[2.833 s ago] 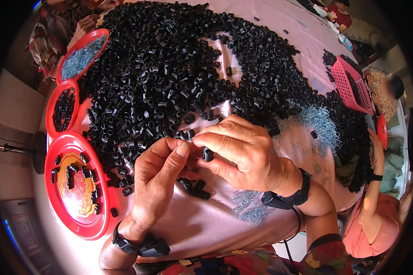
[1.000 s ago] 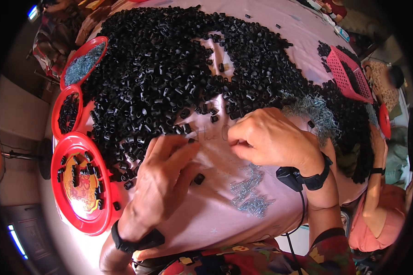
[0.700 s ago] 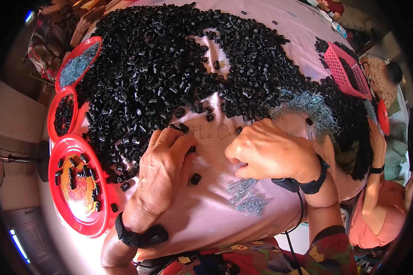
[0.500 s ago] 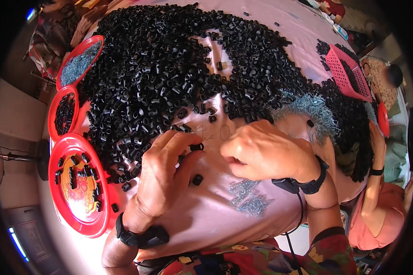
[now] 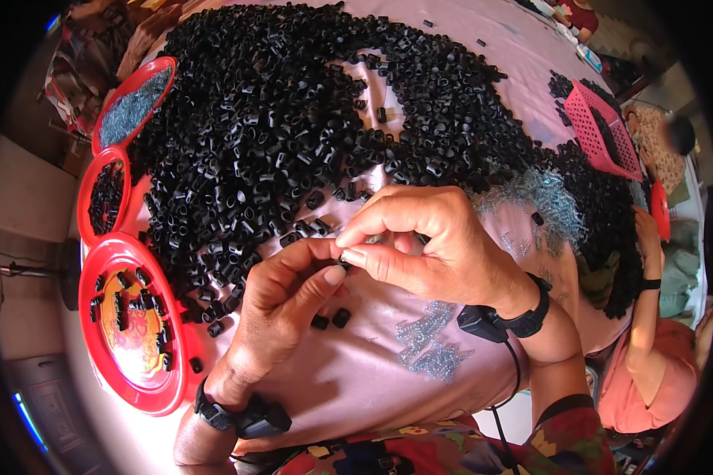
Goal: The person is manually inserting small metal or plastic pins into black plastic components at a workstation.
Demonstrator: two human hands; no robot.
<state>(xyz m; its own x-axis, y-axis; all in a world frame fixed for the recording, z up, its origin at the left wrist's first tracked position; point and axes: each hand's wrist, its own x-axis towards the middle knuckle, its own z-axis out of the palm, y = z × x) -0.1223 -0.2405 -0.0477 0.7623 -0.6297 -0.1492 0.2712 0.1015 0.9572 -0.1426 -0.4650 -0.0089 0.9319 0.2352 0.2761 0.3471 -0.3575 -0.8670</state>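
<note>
My left hand (image 5: 281, 297) is closed, pinching a small black tube-shaped piece (image 5: 342, 267) between thumb and fingers; most of it is hidden. From the right, my right hand (image 5: 432, 241) meets it with thumb and forefinger pinched at the same piece. Whatever else my right fingers hold is too small and covered to make out. Two loose black pieces (image 5: 341, 318) lie on the pink cloth (image 5: 348, 380) just below my hands. Beyond my fingers spreads a big heap of the same black pieces (image 5: 245, 134). A patch of tiny silvery-blue parts (image 5: 432, 340) lies below my right wrist.
At the left edge stand a red plate (image 5: 95, 317) with several black pieces, a smaller red dish (image 5: 87, 194) of dark parts and another red dish (image 5: 99, 131) of silvery parts. Far right are a pink basket (image 5: 602, 134) and another person's arm (image 5: 646, 261). More silvery parts (image 5: 543, 198) lie right.
My right hand has moved left and turned, bringing its fingertips to the black piece in my left hand. My left fingers have closed in around that piece.
</note>
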